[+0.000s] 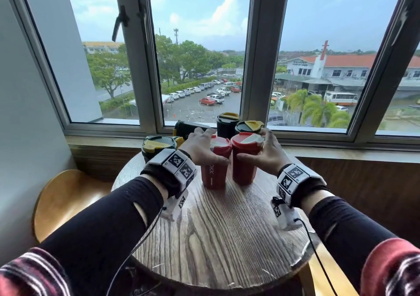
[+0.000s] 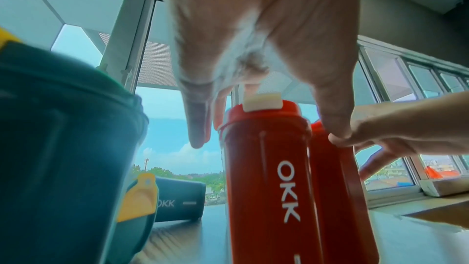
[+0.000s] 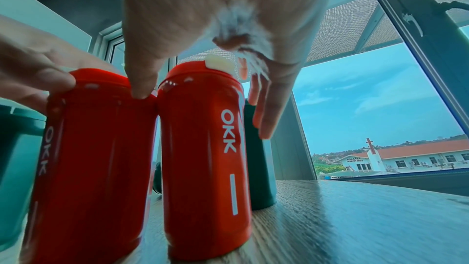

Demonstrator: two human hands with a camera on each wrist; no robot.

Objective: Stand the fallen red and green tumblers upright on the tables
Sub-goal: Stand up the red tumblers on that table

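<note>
Tumblers in red (image 1: 213, 175) stood up on the tabletop (image 1: 222, 227), left hand (image 1: 200, 146) and right hand (image 1: 266, 152) each holding one's top, but one green tumbler (image 1: 193, 128) lay flat.

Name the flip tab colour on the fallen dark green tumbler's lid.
Yellow tab; clearest in left wrist view.

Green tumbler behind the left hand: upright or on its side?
On its side. The green tumbler lies flat on the table, yellow lid leftward; left wrist view shows its lettering horizontal.
</note>
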